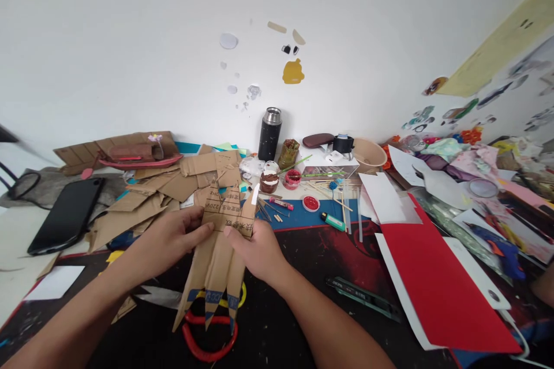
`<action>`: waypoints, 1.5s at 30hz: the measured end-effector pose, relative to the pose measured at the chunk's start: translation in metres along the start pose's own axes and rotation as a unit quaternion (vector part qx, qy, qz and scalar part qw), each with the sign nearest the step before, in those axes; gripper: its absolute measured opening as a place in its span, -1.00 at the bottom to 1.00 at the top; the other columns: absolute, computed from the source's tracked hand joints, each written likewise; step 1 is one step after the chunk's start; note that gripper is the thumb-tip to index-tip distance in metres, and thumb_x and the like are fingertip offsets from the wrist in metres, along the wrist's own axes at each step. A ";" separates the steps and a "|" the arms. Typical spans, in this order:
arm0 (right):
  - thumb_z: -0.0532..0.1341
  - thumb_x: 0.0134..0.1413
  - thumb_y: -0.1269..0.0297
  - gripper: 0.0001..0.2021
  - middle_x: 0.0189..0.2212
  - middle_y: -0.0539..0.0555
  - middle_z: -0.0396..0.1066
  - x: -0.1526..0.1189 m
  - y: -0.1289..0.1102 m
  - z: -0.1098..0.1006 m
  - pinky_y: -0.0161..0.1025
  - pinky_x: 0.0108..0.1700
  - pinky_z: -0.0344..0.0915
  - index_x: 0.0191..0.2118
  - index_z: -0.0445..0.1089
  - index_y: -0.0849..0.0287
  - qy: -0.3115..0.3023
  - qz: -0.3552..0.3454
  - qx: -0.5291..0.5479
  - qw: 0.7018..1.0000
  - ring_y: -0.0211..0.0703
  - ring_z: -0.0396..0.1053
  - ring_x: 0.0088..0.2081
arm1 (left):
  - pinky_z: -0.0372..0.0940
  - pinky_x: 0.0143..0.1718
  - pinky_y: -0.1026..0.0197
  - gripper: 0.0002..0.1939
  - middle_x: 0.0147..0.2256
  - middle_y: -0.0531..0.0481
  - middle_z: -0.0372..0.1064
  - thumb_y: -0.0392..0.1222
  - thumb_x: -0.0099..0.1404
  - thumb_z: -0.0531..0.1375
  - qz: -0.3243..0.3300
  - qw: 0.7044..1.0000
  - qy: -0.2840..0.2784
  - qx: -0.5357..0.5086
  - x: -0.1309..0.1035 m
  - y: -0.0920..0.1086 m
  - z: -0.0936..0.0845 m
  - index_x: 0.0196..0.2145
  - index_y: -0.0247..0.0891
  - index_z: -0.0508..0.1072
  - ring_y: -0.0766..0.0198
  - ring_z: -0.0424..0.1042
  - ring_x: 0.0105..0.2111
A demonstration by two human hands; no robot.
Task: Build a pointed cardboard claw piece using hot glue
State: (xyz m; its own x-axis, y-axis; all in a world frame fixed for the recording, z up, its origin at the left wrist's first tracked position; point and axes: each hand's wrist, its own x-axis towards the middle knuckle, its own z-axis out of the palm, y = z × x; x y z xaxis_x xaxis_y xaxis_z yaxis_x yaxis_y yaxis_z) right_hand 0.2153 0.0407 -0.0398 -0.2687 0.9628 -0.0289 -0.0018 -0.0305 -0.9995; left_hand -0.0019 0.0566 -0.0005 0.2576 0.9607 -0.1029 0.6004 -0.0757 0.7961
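Observation:
Between my hands is a cut cardboard piece [220, 245] with printed characters and several long strips that end in points marked blue. My left hand [188, 233] is closed on its left edge, thumb lying on the front face. On the opposite edge my right hand [255, 251] grips it, with the thumb in front and the fingers mostly hidden behind. Below the cardboard lie scissors [210, 351] with red handles, partly covered by the pointed strips. A yellow handle [243, 294] shows behind the strips, and a metal blade [160, 297] sticks out to the left.
Cardboard scraps [134, 213], a black phone [67, 213] and a small boat model [138, 158] lie to the left. A black thermos [270, 135] stands by the wall. Right are a utility knife [363, 298], a lighter [333, 221], red paper [445, 288] and a glue gun [497, 245].

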 end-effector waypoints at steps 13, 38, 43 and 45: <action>0.31 0.31 0.14 -0.76 -0.12 0.13 0.74 -0.001 0.001 0.000 0.04 0.15 0.56 -0.11 0.68 0.15 0.009 -0.016 -0.042 0.999 0.18 0.65 0.06 | 0.52 -0.12 0.01 -0.61 -0.20 -0.05 0.70 0.22 0.33 0.29 0.020 0.998 -0.052 -0.031 0.000 0.007 -0.001 -0.12 -0.11 0.61 -0.09 0.62 -0.18; 0.37 0.30 0.04 -0.65 0.05 0.17 0.74 -0.004 0.000 0.005 0.04 0.14 0.58 0.03 0.67 0.16 -0.020 0.031 0.022 0.999 0.20 0.68 0.08 | 0.55 -0.24 -0.02 -0.39 -0.21 -0.13 0.72 0.41 0.14 0.43 -0.054 0.987 0.032 -0.148 0.000 0.016 -0.003 -0.12 -0.15 0.69 -0.14 0.63 -0.23; 0.35 0.31 0.05 -0.66 0.03 0.17 0.74 -0.006 -0.001 0.007 -0.01 0.10 0.57 0.03 0.67 0.16 -0.021 0.028 -0.003 0.999 0.17 0.69 0.04 | 0.53 -0.12 -0.06 -0.40 -0.24 -0.12 0.70 0.46 0.08 0.40 -0.078 0.989 0.054 -0.116 0.001 0.018 -0.004 -0.26 -0.14 0.64 -0.14 0.62 -0.22; 0.35 0.31 0.05 -0.66 0.01 0.15 0.74 -0.006 0.001 0.008 -0.06 0.07 0.56 0.03 0.67 0.17 -0.022 0.023 -0.011 0.999 0.13 0.68 0.01 | 0.52 -0.18 -0.03 -0.40 -0.31 -0.09 0.67 0.48 0.08 0.38 -0.086 0.990 0.052 -0.103 0.002 0.020 -0.005 -0.29 -0.14 0.61 -0.11 0.59 -0.28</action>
State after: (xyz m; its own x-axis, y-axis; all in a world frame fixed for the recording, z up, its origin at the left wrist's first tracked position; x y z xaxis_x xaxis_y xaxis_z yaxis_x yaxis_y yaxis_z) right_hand 0.2094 0.0330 -0.0408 -0.3105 0.9476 -0.0746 0.0319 -0.0681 -0.9972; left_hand 0.0068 0.0579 0.0181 0.0795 0.9779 -0.1933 0.4594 0.1362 0.8777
